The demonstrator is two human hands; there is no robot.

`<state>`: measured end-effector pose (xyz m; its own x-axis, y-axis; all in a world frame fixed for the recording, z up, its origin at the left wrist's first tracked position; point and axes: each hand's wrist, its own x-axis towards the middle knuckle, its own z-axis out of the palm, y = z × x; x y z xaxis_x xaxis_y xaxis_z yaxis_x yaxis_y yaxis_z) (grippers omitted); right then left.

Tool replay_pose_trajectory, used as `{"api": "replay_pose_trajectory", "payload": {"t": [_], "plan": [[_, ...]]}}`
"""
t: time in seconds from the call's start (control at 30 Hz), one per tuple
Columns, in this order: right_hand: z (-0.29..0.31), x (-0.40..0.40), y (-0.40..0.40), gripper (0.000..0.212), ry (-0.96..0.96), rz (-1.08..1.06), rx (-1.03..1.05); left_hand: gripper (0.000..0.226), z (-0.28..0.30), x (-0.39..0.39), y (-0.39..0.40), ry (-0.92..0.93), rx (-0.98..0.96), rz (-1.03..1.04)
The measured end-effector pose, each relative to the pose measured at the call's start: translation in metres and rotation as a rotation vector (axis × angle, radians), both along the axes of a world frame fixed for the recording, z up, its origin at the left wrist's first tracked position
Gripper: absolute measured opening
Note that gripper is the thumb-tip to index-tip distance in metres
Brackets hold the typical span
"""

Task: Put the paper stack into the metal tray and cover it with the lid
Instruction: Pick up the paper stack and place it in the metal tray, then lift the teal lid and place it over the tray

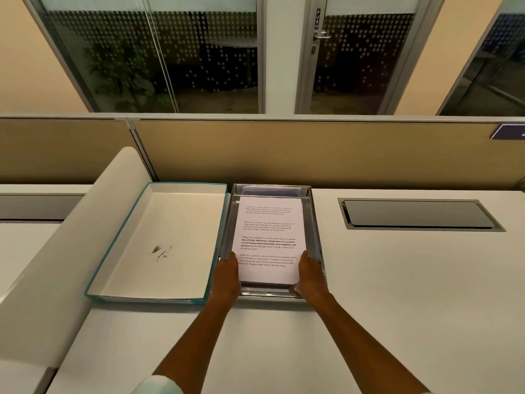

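A white paper stack (269, 223) with printed text lies inside the shiny metal tray (314, 223) on the desk. My left hand (227, 275) grips the stack's near left edge. On the near right edge sits my right hand (310, 275), fingers wrapped around the corner. The near end of the stack looks slightly raised above the tray floor. The lid (159, 243), a teal-edged box top with a white inside, rests upside down just left of the tray.
A curved white divider (71, 245) rises left of the lid. A dark recessed cable hatch (417, 214) is set in the desk to the right. A tan partition wall (312, 152) runs behind the tray.
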<state>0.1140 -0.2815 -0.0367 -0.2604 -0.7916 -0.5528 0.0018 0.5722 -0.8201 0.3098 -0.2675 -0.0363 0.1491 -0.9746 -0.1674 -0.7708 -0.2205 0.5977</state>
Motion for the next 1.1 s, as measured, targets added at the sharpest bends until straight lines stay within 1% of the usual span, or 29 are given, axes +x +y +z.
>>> {"api": "replay_pose_trajectory", "payload": {"t": [0.07,0.13,0.17,0.23,0.33,0.4,0.47,0.53,0.6,0.63,0.67,0.7,0.73,0.77,0.83,0.93,1.0,1.1], "plan": [[-0.003,-0.002,0.0,0.028,0.025,0.027,-0.003,0.036,0.001,0.0,0.002,0.009,-0.001,0.005],[-0.006,-0.005,0.001,0.013,0.135,0.103,-0.018,0.037,-0.002,0.0,0.003,-0.032,-0.015,0.009],[-0.007,-0.006,0.001,0.01,0.187,0.132,-0.023,0.035,-0.001,0.0,0.004,-0.03,-0.015,0.022],[-0.007,-0.006,0.003,0.011,0.281,0.192,-0.046,0.032,-0.003,0.0,0.004,-0.002,-0.009,0.045],[-0.01,-0.008,0.004,0.016,0.49,0.304,-0.113,0.026,-0.007,0.001,0.002,-0.039,-0.03,0.039],[-0.01,-0.008,0.005,0.019,0.585,0.361,-0.146,0.032,-0.005,0.0,0.003,0.048,-0.058,0.054],[-0.005,-0.007,0.008,0.027,0.576,0.382,-0.158,0.036,-0.003,0.0,0.001,0.09,-0.067,0.045],[0.002,-0.005,0.007,0.041,0.548,0.385,-0.139,0.038,0.004,0.001,-0.003,0.122,0.018,-0.002],[0.01,-0.01,0.005,0.049,0.522,0.468,-0.067,0.059,0.014,0.003,-0.007,0.077,0.067,-0.099],[0.013,-0.012,0.004,0.058,0.523,0.522,-0.036,0.067,0.021,0.005,-0.008,0.054,0.065,-0.151],[0.015,-0.013,0.003,0.071,0.552,0.56,-0.043,0.071,0.027,0.005,-0.009,0.048,0.038,-0.183],[0.02,-0.012,0.005,0.082,0.515,0.572,-0.071,0.072,0.034,0.005,-0.009,0.049,0.003,-0.201],[0.022,-0.011,0.008,0.088,0.481,0.56,-0.117,0.072,0.041,0.006,-0.009,0.056,-0.045,-0.214],[0.028,-0.008,0.011,0.091,0.503,0.562,-0.178,0.07,0.048,0.007,-0.009,0.077,-0.094,-0.209],[0.036,-0.001,0.014,0.091,0.611,0.596,-0.304,0.063,0.061,0.012,-0.009,0.143,-0.203,-0.141],[0.048,0.012,0.016,0.08,0.584,0.571,-0.445,0.052,0.073,0.027,-0.004,0.268,-0.322,0.111],[0.051,0.025,0.018,0.081,0.59,0.591,-0.488,0.042,0.073,0.042,0.005,0.339,-0.398,0.272],[0.049,0.052,0.021,0.085,0.624,0.667,-0.506,0.031,0.065,0.069,0.026,0.313,-0.462,0.434]]}}
